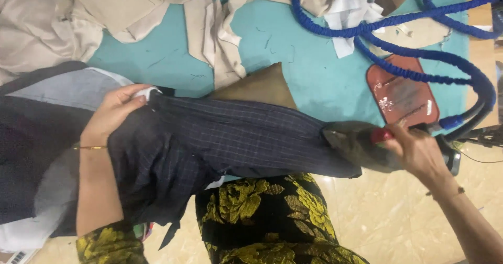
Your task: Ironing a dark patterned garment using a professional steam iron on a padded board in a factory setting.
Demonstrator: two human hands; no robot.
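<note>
hands: left hand (112, 112) at nine o'clock pinches the dark checked sleeve (236, 138) flat across the teal desk (309, 80); right hand (416, 151) at three o'clock grips the iron (361, 146). i judge pressing underway; next needs a steady glide along the sleeve.

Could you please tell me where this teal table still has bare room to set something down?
One bare patch of the teal table lies between the beige fabric scraps and the rust-red iron rest pad, above the dark checked sleeve. A smaller one sits below the cream cloth pile. The coiled blue hose crowds the right.
</note>
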